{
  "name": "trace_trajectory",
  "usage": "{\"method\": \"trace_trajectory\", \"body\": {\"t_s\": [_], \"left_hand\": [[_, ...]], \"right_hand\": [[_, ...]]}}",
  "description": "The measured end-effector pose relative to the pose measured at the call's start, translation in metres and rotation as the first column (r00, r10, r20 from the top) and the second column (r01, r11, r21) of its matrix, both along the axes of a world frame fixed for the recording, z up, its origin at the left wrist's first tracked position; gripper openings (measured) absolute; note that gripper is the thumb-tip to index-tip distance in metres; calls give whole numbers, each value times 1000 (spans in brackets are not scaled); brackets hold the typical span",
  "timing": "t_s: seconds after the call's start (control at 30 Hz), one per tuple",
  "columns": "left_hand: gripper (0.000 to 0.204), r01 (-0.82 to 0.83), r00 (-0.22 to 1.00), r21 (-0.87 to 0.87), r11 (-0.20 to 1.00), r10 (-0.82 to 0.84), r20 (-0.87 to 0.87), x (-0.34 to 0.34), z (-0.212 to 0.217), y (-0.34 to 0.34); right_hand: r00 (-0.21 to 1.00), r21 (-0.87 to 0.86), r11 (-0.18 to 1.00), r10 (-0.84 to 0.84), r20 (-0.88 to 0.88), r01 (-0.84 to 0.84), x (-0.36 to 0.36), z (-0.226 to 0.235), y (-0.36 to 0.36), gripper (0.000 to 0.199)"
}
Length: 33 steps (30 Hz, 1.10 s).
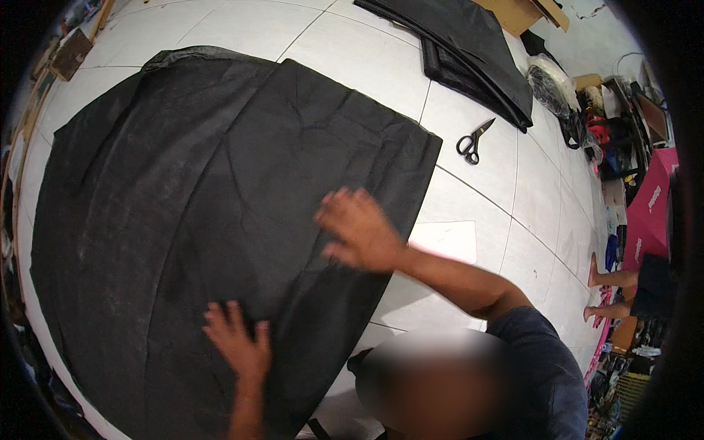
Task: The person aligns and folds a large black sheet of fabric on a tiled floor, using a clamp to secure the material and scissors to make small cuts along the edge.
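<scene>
A large sheet of black fabric (191, 213) lies spread over the white tiled floor (352, 51). My left hand (238, 346) rests flat on its near part, palm down, fingers apart, holding nothing. My right hand is out of view. A co-worker in a dark blue shirt (539, 367) crouches at the lower right and presses a hand (359, 229) flat on the fabric near its right edge, a little beyond my hand.
Black-handled scissors (471, 141) lie on the tiles right of the fabric. A white paper sheet (447, 238) lies under the co-worker's arm. Folded black fabric (469, 51) and cardboard (513, 11) sit at the back. Another person's bare legs (612, 279) and cluttered goods line the right.
</scene>
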<state>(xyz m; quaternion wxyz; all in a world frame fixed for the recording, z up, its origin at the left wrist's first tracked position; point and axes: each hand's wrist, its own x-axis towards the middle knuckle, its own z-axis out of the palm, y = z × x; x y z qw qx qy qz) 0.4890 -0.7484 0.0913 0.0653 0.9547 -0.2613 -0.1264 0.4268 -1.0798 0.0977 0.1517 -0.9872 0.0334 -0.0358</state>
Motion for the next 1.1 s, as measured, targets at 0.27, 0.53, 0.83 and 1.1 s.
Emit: {"method": "trace_trajectory", "body": {"t_s": [0.27, 0.53, 0.83, 1.1], "left_hand": [[87, 15, 996, 12, 1000, -14, -83, -43, -36, -42], [73, -77, 983, -137, 988, 52, -178, -21, -15, -36], [33, -484, 855, -23, 875, 478, 202, 161, -24, 158], [28, -464, 875, -149, 873, 478, 74, 144, -32, 152]], "right_hand": [[934, -229, 918, -349, -76, 324, 11, -47, -116, 73], [654, -100, 662, -684, 323, 743, 1, -50, -228, 52], [628, 342, 539, -733, -259, 770, -45, -22, -247, 60], [598, -204, 674, -730, -332, 710, -49, -11, -253, 77]]}}
